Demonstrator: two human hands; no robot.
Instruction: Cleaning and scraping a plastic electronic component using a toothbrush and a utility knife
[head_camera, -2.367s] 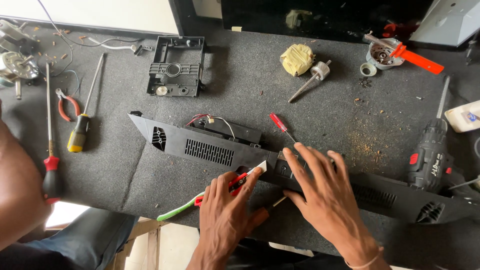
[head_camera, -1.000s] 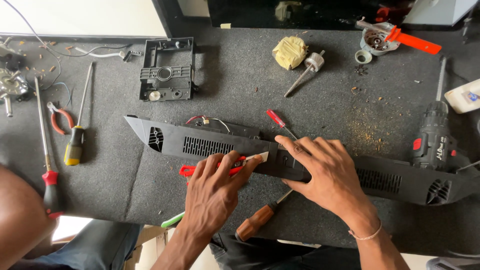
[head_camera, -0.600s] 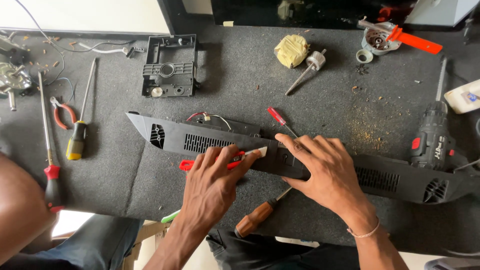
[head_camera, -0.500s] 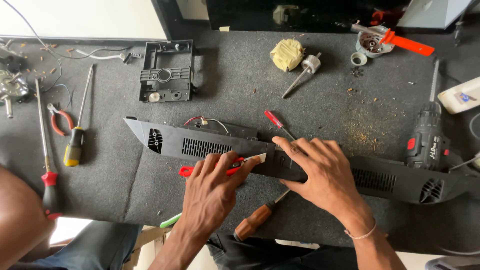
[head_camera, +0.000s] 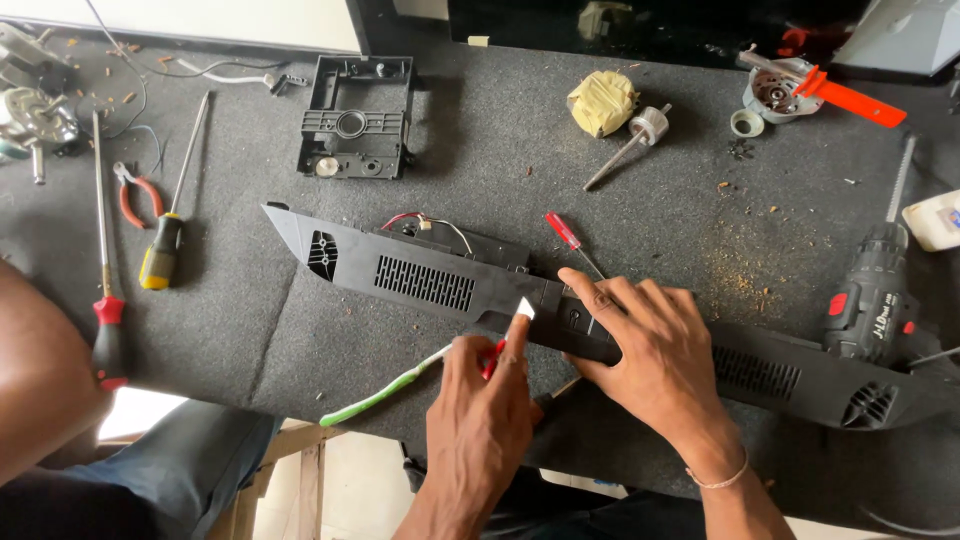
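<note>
Right hand (head_camera: 655, 350) spread flat, pressing long black vented panel (head_camera: 430, 280) across frame centre, left hand (head_camera: 480, 410) below it pinching red-handled tool (head_camera: 492, 358), green toothbrush (head_camera: 385, 388) beside, cordless drill (head_camera: 875, 300) at right.

A workbench (head_camera: 480, 150) covered with a dark grey, felt-like mat fills most of the view; the mat is speckled with sawdust and small debris on the right. Along the top edge, a pale wall strip (head_camera: 200, 30) is seen at left and a black, glossy panel (head_camera: 650, 30) at right. Below the bench edge, a light floor (head_camera: 360, 490) and a wooden frame (head_camera: 290, 470) are visible. Even daylight is cast throughout.
</note>
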